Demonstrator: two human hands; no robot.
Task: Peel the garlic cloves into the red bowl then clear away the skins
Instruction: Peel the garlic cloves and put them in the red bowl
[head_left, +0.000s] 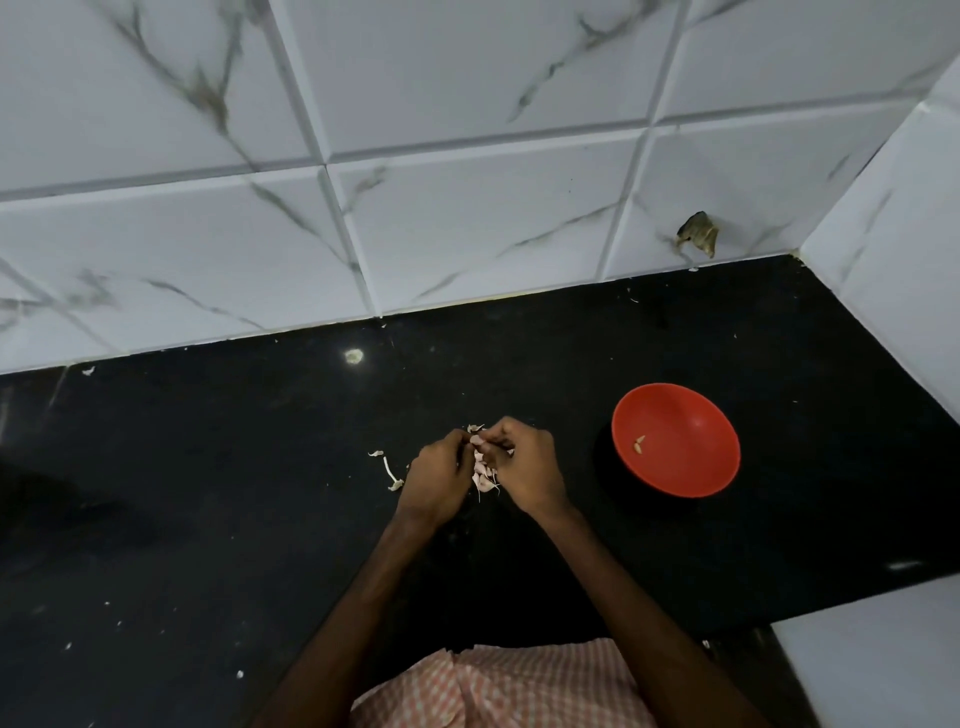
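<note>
My left hand (434, 475) and my right hand (524, 465) meet over the black counter (234, 493), and both pinch a small garlic clove (476, 440) between their fingertips. Under the hands lies a small pile of pinkish garlic cloves (483, 475), partly hidden by my fingers. The red bowl (675, 439) stands to the right of my right hand, apart from it, with one peeled clove (638, 443) inside. Loose skins (392, 473) lie on the counter just left of my left hand.
A white marble-patterned tiled wall (467, 208) rises behind the counter and turns a corner at the right. A chipped hole (698, 234) marks the tile near that corner. Small pale crumbs dot the counter. The counter's front edge drops off at lower right.
</note>
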